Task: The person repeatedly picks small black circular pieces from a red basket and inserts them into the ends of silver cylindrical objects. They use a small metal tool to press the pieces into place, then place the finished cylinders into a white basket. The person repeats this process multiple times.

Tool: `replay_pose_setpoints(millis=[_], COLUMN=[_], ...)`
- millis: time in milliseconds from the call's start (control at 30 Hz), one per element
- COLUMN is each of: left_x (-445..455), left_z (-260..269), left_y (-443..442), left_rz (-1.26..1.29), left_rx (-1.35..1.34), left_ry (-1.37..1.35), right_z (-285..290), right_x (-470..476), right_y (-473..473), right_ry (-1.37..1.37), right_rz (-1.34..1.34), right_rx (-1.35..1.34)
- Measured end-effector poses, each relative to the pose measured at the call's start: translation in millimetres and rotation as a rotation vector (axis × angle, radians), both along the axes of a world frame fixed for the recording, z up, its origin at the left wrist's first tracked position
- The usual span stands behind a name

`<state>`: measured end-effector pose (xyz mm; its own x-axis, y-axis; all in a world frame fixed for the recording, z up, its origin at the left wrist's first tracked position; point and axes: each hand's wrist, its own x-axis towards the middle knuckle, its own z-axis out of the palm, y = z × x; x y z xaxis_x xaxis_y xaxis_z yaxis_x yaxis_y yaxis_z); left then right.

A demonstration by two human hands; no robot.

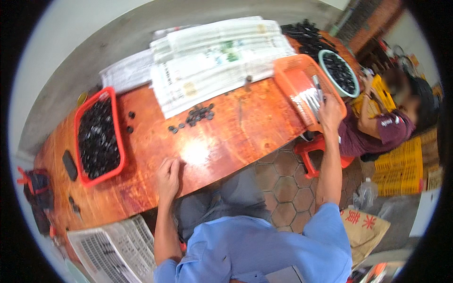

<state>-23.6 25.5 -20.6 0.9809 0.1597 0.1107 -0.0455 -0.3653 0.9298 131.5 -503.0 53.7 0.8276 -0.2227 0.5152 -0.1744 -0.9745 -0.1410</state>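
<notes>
My left hand (168,180) rests on the front edge of the wooden table (226,141), fingers curled in, with nothing visible in it. At the right, my right hand (331,111) reaches over an orange plastic basket (292,65). Its fingers close on the lower end of a slim silver-and-black rod (317,85); my hand partly hides the grip. Several silvery pieces (309,99) lie side by side in the basket beneath. Small black round parts (200,115) are heaped mid-table, close to the newspaper sheets (212,63).
A red tray (122,155) full of black parts stands at the left, beside a dark flat oblong (69,165). Beyond the basket are a pale bowl (322,63) of black parts and a black pile (308,37). A person (378,131) sits close at the right, near yellow crates (400,166).
</notes>
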Motion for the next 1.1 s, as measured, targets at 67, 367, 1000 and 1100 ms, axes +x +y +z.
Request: replay_pose_setpoints(millis=[67, 367, 1000, 1100], left_x=[0, 15, 15, 15], left_z=[-5, -1, -11, -13], left_y=[0, -58, -19, -19], left_rz=[0.038, -0.057, -0.175, -0.185], left_rx=[-0.055, -0.782, -1.170, -1.170], left_ry=[0.017, 0.035, 0.218, 0.228], right_z=[26, -19, -79, -77], right_x=[-19, -108, 0, -12], right_y=[44, 285, 308, 310], right_ry=[-0.073, 0.333, 0.192, 0.196], right_rz=[0.151, 0.796, 0.828, 0.841], right_rx=[0.175, 0.898, 0.399, 0.386])
